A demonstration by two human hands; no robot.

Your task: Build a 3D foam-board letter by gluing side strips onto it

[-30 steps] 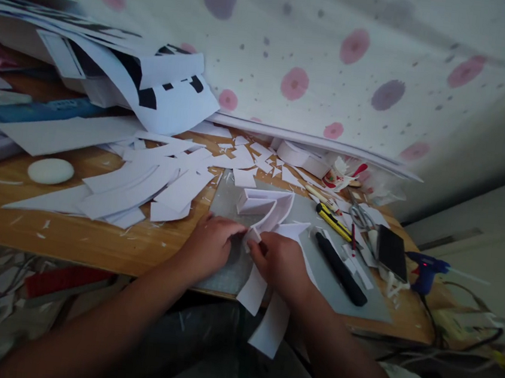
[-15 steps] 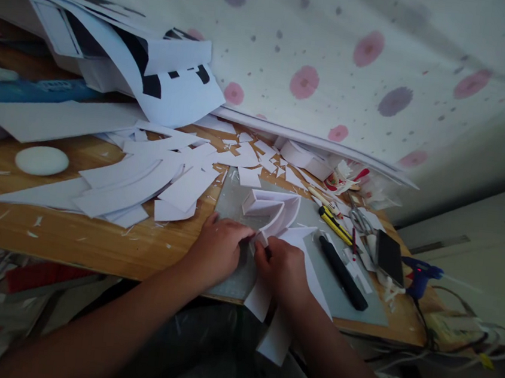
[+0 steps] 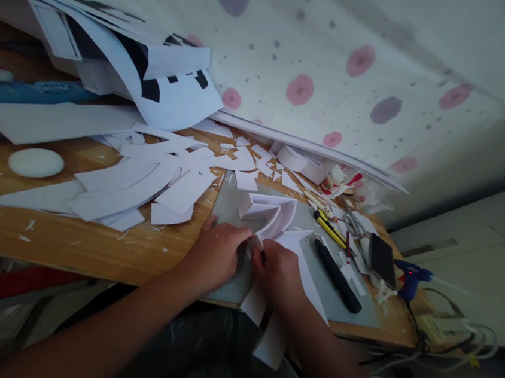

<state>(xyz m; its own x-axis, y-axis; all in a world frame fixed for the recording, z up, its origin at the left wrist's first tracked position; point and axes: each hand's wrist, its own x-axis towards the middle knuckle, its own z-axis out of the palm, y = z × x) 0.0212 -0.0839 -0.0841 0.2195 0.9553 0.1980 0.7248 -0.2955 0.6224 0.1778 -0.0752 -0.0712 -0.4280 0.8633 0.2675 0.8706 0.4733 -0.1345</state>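
Observation:
Both my hands meet over a grey cutting mat [image 3: 347, 319] at the near edge of a wooden table [image 3: 70, 242]. My left hand [image 3: 216, 254] presses its closed fingers on the end of a white folded paper piece [image 3: 277, 212] that curves up off the mat. My right hand [image 3: 277, 270] is closed on a small dark tool, a sliver of which shows at its fingertips, against the same piece. White paper strips [image 3: 264, 334] hang from under my right hand over the table edge.
Heaps of white paper offcuts [image 3: 145, 184] cover the table to the left, with a white oval object [image 3: 36, 162]. To the right lie a black knife [image 3: 338, 276], yellow cutters [image 3: 329, 227], scissors, a dark phone [image 3: 380, 259] and a blue glue gun [image 3: 410, 278]. A dotted wall stands behind.
The view has shifted slightly. My hands have drawn closer together on the folded paper piece; the right hand has slid a little toward the left hand.

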